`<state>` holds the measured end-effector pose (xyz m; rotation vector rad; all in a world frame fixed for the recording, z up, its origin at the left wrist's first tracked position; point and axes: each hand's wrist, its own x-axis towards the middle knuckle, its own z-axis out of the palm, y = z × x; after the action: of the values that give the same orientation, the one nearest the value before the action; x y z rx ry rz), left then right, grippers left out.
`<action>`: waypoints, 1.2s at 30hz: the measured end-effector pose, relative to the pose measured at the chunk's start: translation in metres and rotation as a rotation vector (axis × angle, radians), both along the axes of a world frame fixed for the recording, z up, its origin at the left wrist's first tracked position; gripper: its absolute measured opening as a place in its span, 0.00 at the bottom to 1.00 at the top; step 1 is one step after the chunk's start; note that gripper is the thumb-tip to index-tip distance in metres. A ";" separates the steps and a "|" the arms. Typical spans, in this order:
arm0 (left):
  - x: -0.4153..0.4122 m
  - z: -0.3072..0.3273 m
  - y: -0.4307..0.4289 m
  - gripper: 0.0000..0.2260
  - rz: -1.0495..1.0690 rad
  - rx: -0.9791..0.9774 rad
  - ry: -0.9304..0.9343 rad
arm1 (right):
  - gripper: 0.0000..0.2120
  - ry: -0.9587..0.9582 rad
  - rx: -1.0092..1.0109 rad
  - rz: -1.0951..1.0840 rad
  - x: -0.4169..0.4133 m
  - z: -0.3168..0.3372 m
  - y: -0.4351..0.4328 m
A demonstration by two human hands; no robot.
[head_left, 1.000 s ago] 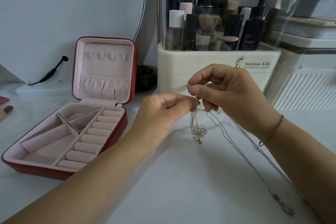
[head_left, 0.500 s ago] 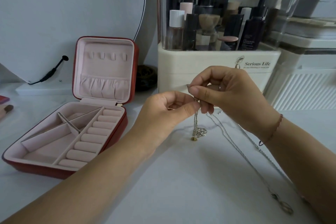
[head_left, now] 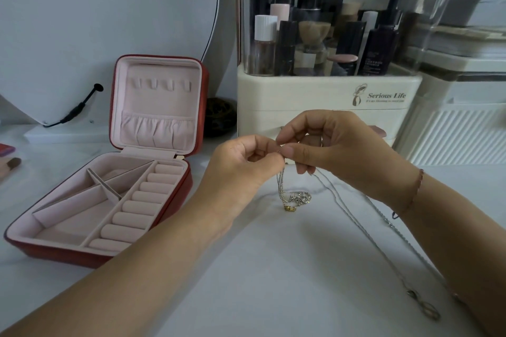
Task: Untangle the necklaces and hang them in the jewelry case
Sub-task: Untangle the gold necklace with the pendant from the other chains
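Observation:
Both hands meet above the white table's middle. My left hand (head_left: 243, 164) and my right hand (head_left: 328, 145) pinch the top of a thin silver necklace chain between thumb and fingertips. The chain hangs down to a small bunched pendant cluster (head_left: 297, 198) with a gold piece, which rests on the table. A second long silver necklace (head_left: 364, 230) trails from under my right hand to the lower right, ending in a looped pendant (head_left: 427, 309). The red jewelry case (head_left: 175, 200) lies open at the left, pink lined, with several hook tabs (head_left: 160, 84) in its upright lid.
A cream cosmetics organizer (head_left: 323, 96) full of dark bottles stands just behind my hands. A round mirror (head_left: 109, 22) with a black cable leans at the back left. White ribbed boxes (head_left: 460, 131) sit at the right. A makeup brush tip (head_left: 12, 164) lies at the far left edge.
Both hands have sunk slightly with the chain. The pendant cluster, which hung just above the table, now lies on the surface, spread to the right.

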<state>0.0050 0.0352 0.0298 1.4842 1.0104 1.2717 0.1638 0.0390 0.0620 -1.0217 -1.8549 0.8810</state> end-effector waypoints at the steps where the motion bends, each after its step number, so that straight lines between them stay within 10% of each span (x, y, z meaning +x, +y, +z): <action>1: 0.000 0.000 0.000 0.02 -0.001 -0.001 0.003 | 0.05 -0.018 0.003 0.001 0.001 0.000 0.000; 21: -0.002 -0.006 0.005 0.07 -0.084 -0.141 0.143 | 0.04 -0.132 0.051 -0.039 -0.001 -0.008 0.001; 36: -0.001 -0.004 0.008 0.08 -0.148 -0.256 -0.100 | 0.05 -0.073 -0.087 -0.007 0.002 -0.004 0.003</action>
<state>0.0044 0.0433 0.0254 1.2618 0.9413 1.0587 0.1663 0.0423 0.0584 -1.1262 -1.8869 0.9382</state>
